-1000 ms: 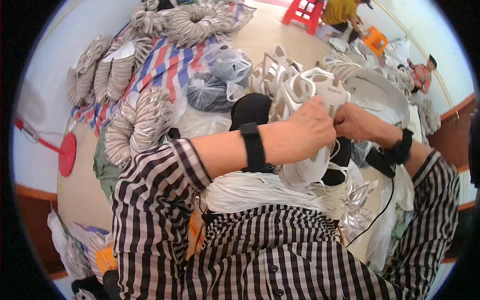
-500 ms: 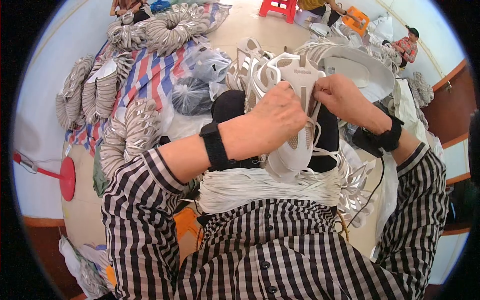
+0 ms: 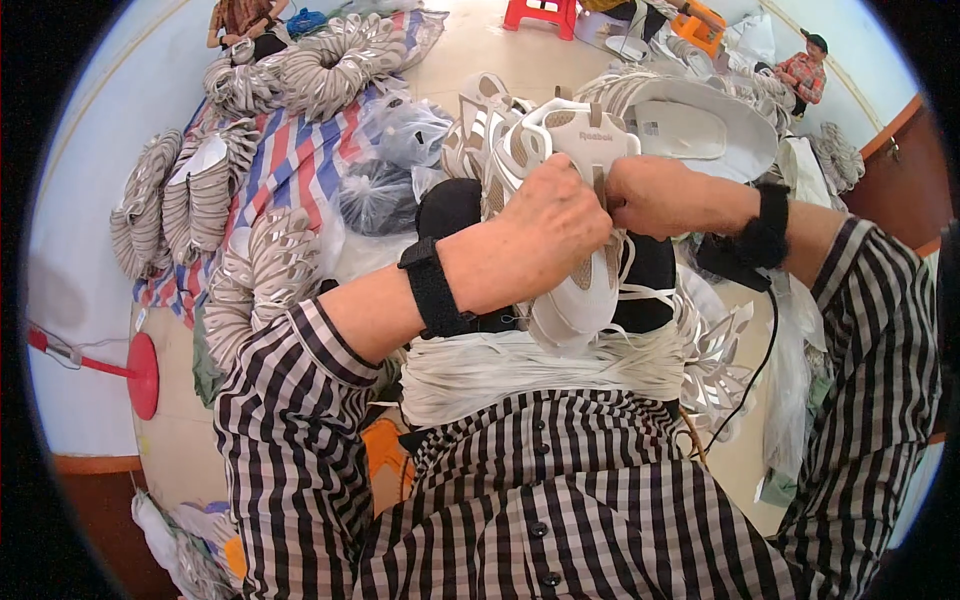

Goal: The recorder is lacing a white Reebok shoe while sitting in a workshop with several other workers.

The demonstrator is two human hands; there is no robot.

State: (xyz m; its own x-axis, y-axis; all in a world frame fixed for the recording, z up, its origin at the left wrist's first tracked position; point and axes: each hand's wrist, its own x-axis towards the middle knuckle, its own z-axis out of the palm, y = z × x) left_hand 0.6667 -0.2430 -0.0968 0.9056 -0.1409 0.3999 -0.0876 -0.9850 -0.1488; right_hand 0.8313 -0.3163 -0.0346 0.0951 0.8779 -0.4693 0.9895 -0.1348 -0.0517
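Note:
A white and beige shoe upper (image 3: 575,315) lies over my lap, toe toward me and tongue away. My left hand (image 3: 555,215) is closed at the left side of its lacing opening; its fingertips and what they grip are hidden. My right hand (image 3: 660,195) is closed over the tongue, its fingertips close beside my left hand. A white shoelace (image 3: 628,265) trails from beneath the right hand along the shoe's right side, so the hand seems to pinch it. A thick bundle of white shoelaces (image 3: 540,370) lies across my lap, against my shirt.
More shoe uppers (image 3: 485,130) stand just beyond, beside a large pale tub (image 3: 745,150). Rings of stacked uppers (image 3: 340,65) lie on a striped sheet (image 3: 270,180) to the left, near clear plastic bags (image 3: 380,195). Other people sit farther off, near a red stool (image 3: 540,18).
My right hand has moved left and inward over the tongue, up against my left hand. The left hand keeps its place on the shoe. The whole view has shifted slightly.

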